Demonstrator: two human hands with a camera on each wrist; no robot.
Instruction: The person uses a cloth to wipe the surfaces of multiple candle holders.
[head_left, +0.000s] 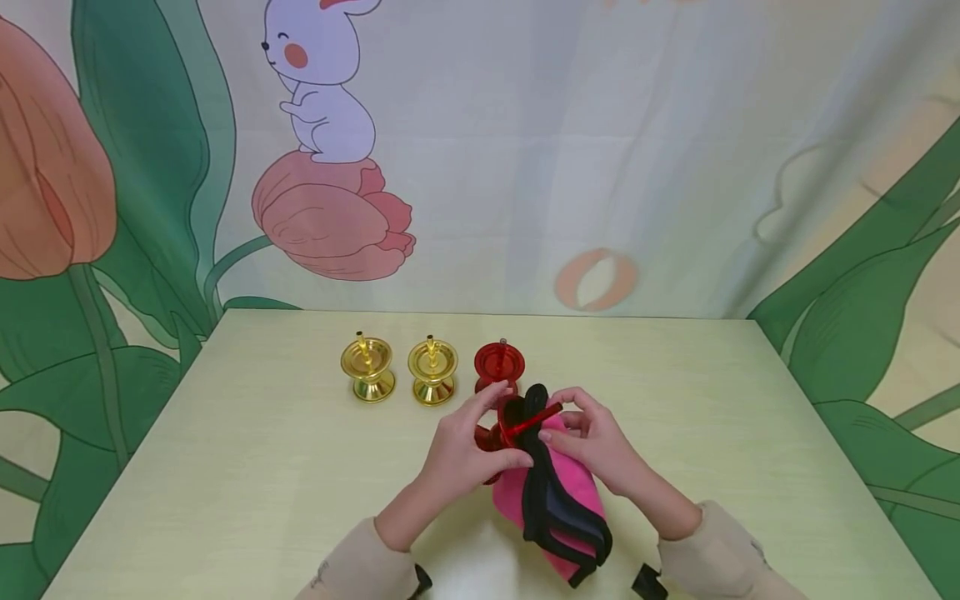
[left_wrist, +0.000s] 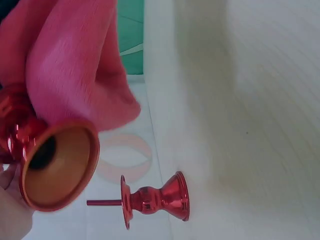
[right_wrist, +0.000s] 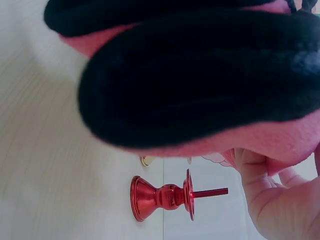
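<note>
In the head view my left hand grips a shiny red candle holder, tilted so its thin spike points up and to the right. The holder's hollow flared base faces the left wrist camera. My right hand pinches a pink and black fleece cloth near its top edge, beside the spike. The cloth hangs down between both hands, overlapping part of the holder. In the right wrist view its thick black bands cover much of the frame, and some fingers are hidden behind the fabric.
Just beyond my hands a second red candle holder stands upright. To its left stand two gold candle holders in the same row. The pale table ends at a printed curtain behind them.
</note>
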